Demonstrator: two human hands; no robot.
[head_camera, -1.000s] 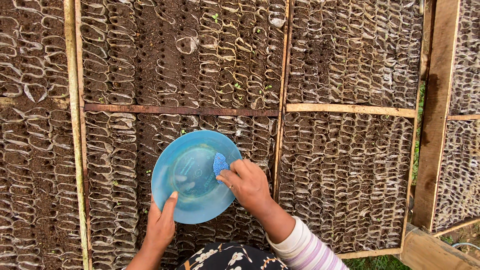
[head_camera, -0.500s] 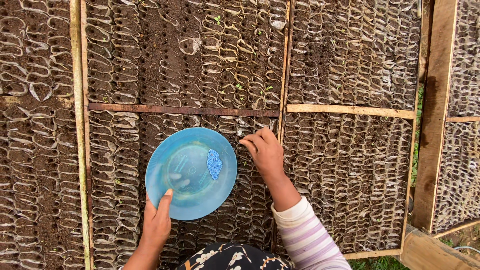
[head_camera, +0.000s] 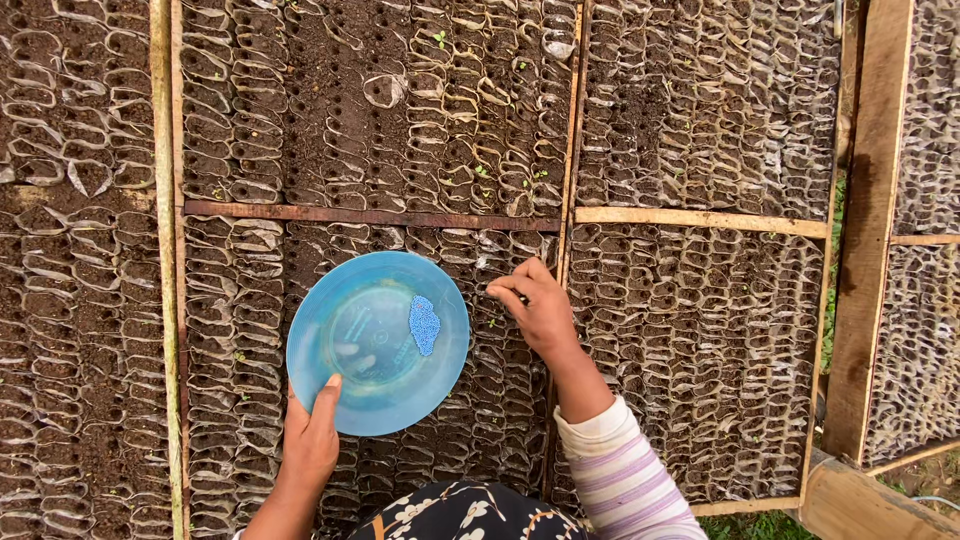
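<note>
the left hand (head_camera: 312, 440) holds a shallow blue plastic bowl (head_camera: 350, 350) by its near rim, thumb laid over the edge and fingers hidden beneath it, so its grip is closed on the rim. the bowl hangs level above rows of small soil-filled seedling bags (head_camera: 240, 320) packed tightly into wooden-framed beds. a small heap of tiny blue pellets (head_camera: 424, 324) lies inside the bowl, toward its right side. the right hand (head_camera: 540, 310) is just beside the bowl's right edge, low over the bags next to a thin wooden divider (head_camera: 565, 160); its fingertips are pressed together in a pinch, though what they pinch is too small to tell. a striped sleeve (head_camera: 620, 475) covers the right forearm. a few green sprouts (head_camera: 438, 38) show in the farther bed.
</note>
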